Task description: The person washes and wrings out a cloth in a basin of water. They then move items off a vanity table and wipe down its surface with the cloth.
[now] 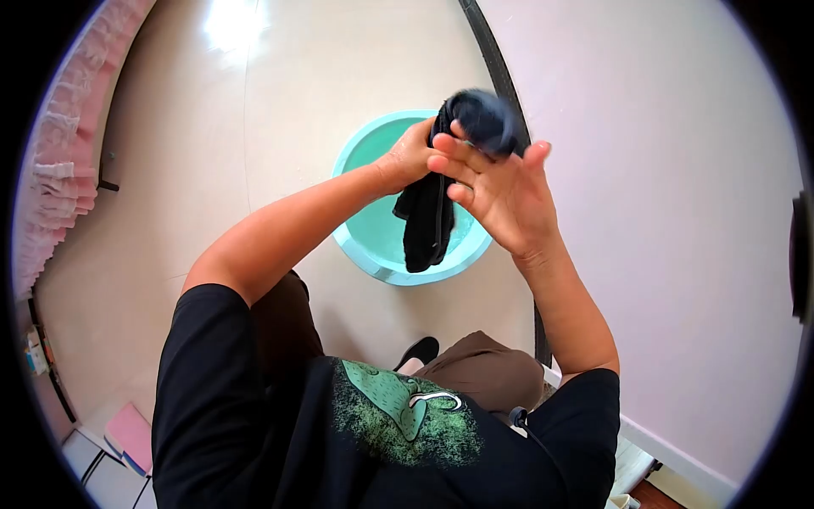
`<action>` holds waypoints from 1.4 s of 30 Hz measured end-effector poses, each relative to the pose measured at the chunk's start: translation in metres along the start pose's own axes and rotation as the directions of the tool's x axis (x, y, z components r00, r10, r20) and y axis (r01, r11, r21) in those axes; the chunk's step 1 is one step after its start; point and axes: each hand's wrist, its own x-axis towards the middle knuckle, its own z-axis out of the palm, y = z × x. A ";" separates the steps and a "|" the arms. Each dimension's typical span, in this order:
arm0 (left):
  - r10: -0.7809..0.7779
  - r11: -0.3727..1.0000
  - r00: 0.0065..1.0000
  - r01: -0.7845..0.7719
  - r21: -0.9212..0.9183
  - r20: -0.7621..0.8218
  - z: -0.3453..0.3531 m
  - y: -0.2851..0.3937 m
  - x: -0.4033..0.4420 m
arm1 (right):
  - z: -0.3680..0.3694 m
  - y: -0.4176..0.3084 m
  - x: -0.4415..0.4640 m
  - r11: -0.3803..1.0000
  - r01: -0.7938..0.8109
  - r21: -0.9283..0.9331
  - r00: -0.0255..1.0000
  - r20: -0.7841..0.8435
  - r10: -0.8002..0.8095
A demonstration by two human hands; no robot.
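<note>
A dark, limp cloth garment (429,222) hangs over the light teal basin (373,271), with a pale seam running down its lower part. Its upper end is bunched up and smeared by motion, so I cannot tell its exact kind. My left hand (411,154) is closed on the garment near its middle, the fingertips hidden behind the fabric. In front of the cloth, my right hand (502,191) is open, palm towards me, thumb stretched out and fingers pointing left. Its fingers overlap the garment, but a grip there is not visible.
The basin stands on a glossy beige floor (280,127), close to a pale wall (661,153) with a dark baseboard (496,51). A pink frilled cloth (64,170) hangs at the far left. Below it lies a pink book-like item (131,433).
</note>
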 end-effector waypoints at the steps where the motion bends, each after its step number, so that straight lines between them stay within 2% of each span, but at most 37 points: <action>1: -0.138 0.941 0.984 0.167 -0.294 0.115 0.000 0.002 -0.002 | 0.003 -0.003 0.002 1.000 0.005 -0.025 0.991 0.134 -0.002; 2: -0.160 0.909 0.968 0.221 -0.352 0.193 -0.002 0.000 -0.001 | 0.003 -0.007 0.002 0.988 0.116 -0.105 0.964 0.250 -0.087; 3: -0.195 0.836 0.935 0.316 -0.448 0.297 -0.002 -0.002 0.000 | -0.006 -0.015 0.001 0.861 0.255 -0.439 0.953 0.266 -0.146; 4: -0.210 0.747 0.892 0.411 -0.522 0.401 -0.002 0.001 0.001 | -0.013 -0.024 0.001 0.607 0.360 -0.709 0.932 0.305 -0.195; 5: -0.206 0.749 0.894 0.406 -0.523 0.399 -0.002 0.003 0.001 | -0.017 -0.031 0.006 0.604 0.362 -0.710 0.931 0.309 -0.195; 6: -0.209 0.674 0.867 0.462 -0.576 0.452 -0.001 0.014 -0.003 | -0.017 -0.038 0.010 -0.090 0.557 -0.826 0.786 0.559 -0.263; 7: -0.203 0.591 0.839 0.516 -0.620 0.505 -0.001 0.023 -0.005 | -0.017 -0.043 0.014 -0.735 0.464 -0.495 0.631 0.767 -0.118; 8: -0.197 0.592 0.840 0.513 -0.622 0.506 -0.002 0.028 -0.005 | -0.016 -0.045 0.018 -0.739 0.462 -0.491 0.631 0.767 -0.115; 10: -0.160 0.567 0.758 0.595 -0.570 0.632 -0.004 0.034 -0.009 | -0.014 -0.043 0.025 -0.854 0.317 -0.413 0.732 0.679 -0.057; 11: -0.131 0.551 0.697 0.643 -0.533 0.705 -0.001 0.035 -0.009 | -0.018 -0.039 0.029 -0.801 0.361 -0.478 0.723 0.686 -0.083; 12: -0.132 0.548 0.695 0.645 -0.532 0.707 -0.002 0.036 -0.009 | -0.022 -0.039 0.032 -0.800 0.359 -0.480 0.725 0.683 -0.084; 14: -0.184 0.408 0.578 0.781 -0.473 0.795 -0.004 0.040 -0.012 | -0.028 -0.042 0.035 -0.783 0.391 -0.484 0.782 0.623 0.006; 15: -0.174 0.413 0.546 0.796 -0.442 0.820 -0.007 0.041 -0.009 | -0.030 -0.043 0.040 -0.795 0.426 -0.432 0.709 0.706 -0.004; 18: -0.218 0.490 0.555 0.774 -0.401 0.803 -0.010 0.045 -0.021 | -0.031 -0.058 0.042 -0.849 0.408 -0.336 0.695 0.717 0.050; 20: -0.158 0.485 0.522 0.780 -0.395 0.838 -0.012 0.026 -0.018 | -0.031 -0.062 0.040 -0.850 0.398 -0.346 0.696 0.717 0.034; 22: -0.153 0.635 0.598 0.670 -0.385 0.787 -0.012 0.024 -0.016 | -0.036 -0.062 0.038 -0.844 0.400 -0.359 0.720 0.692 0.047; 23: -0.163 0.741 0.593 0.601 -0.299 0.789 -0.011 0.014 -0.010 | -0.041 -0.063 0.035 -0.844 0.396 -0.361 0.724 0.688 0.045; 24: -0.252 0.846 0.629 0.513 -0.149 0.735 -0.013 0.014 -0.007 | -0.047 -0.062 0.031 -0.839 0.328 -0.435 0.830 0.557 0.036; 25: -0.302 0.924 0.723 0.382 0.005 0.621 -0.011 0.014 -0.004 | -0.051 -0.060 0.028 -0.830 0.250 -0.498 0.912 0.409 0.030; 26: -0.311 0.950 0.812 0.254 0.182 0.493 -0.007 0.015 -0.001 | -0.054 -0.054 0.024 -0.829 0.249 -0.501 0.914 0.406 0.029; 27: -0.334 0.873 0.862 0.130 0.469 0.383 -0.004 0.041 0.000 | -0.056 -0.046 0.018 -0.767 0.126 -0.629 0.980 0.200 -0.004; 28: -0.336 0.874 0.861 0.134 0.467 0.382 -0.003 0.035 0.002 | -0.056 -0.041 0.017 -0.697 -0.018 -0.717 1.000 -0.013 -0.012; 29: -0.184 0.807 0.907 -0.080 0.584 0.379 0.000 0.025 0.004 | -0.055 -0.041 0.019 -0.677 -0.060 -0.734 0.997 -0.073 -0.010; 30: -0.029 0.681 0.917 -0.274 0.679 0.399 0.002 0.018 0.005 | -0.055 -0.031 0.015 -0.467 -0.225 -0.855 0.959 -0.278 0.047; 31: 0.153 0.633 0.894 -0.416 0.653 0.421 0.000 0.011 0.005 | -0.054 -0.029 0.014 -0.392 -0.252 -0.885 0.952 -0.300 0.066; 32: 0.153 0.633 0.894 -0.416 0.653 0.421 0.000 0.005 0.006 | -0.051 -0.026 0.012 -0.316 -0.276 -0.908 0.944 -0.317 0.085; 33: 0.209 0.590 0.872 -0.474 0.654 0.443 0.000 0.004 0.008 | -0.057 -0.014 0.006 -0.046 -0.323 -0.945 0.938 -0.327 0.114; 34: 0.260 0.544 0.847 -0.526 0.654 0.465 0.000 0.002 0.009 | -0.063 -0.002 0.001 0.228 -0.356 -0.906 0.933 -0.330 0.146; 35: 0.258 0.545 0.847 -0.525 0.653 0.465 0.000 -0.001 0.011 | -0.065 0.001 0.000 0.291 -0.385 -0.876 0.922 -0.353 0.158; 36: 0.358 0.541 0.815 -0.578 0.610 0.455 0.000 -0.007 0.015 | -0.054 0.014 -0.006 0.632 -0.465 -0.619 0.878 -0.411 0.244; 37: 0.453 0.529 0.778 -0.628 0.571 0.436 0.000 -0.010 0.018 | -0.054 0.020 -0.006 0.688 -0.465 -0.558 0.876 -0.404 0.265; 38: 0.451 0.530 0.778 -0.627 0.571 0.436 -0.001 -0.012 0.020 | -0.053 0.025 -0.005 0.737 -0.462 -0.493 0.874 -0.395 0.284; 39: 0.496 0.540 0.764 -0.644 0.541 0.414 -0.002 -0.013 0.022 | -0.044 0.032 -0.005 0.862 -0.433 -0.262 0.883 -0.314 0.348; 40: 0.536 0.550 0.749 -0.659 0.512 0.389 -0.002 -0.016 0.024 | -0.036 0.038 -0.004 0.917 -0.399 -0.003 0.895 -0.218 0.389; 41: 0.533 0.552 0.751 -0.658 0.513 0.390 -0.002 -0.019 0.025 | -0.036 0.039 -0.003 0.916 -0.401 0.003 0.892 -0.229 0.391; 42: 0.561 0.578 0.748 -0.661 0.479 0.356 0.000 -0.023 0.027 | -0.026 0.047 0.001 0.926 -0.335 0.175 0.917 -0.164 0.363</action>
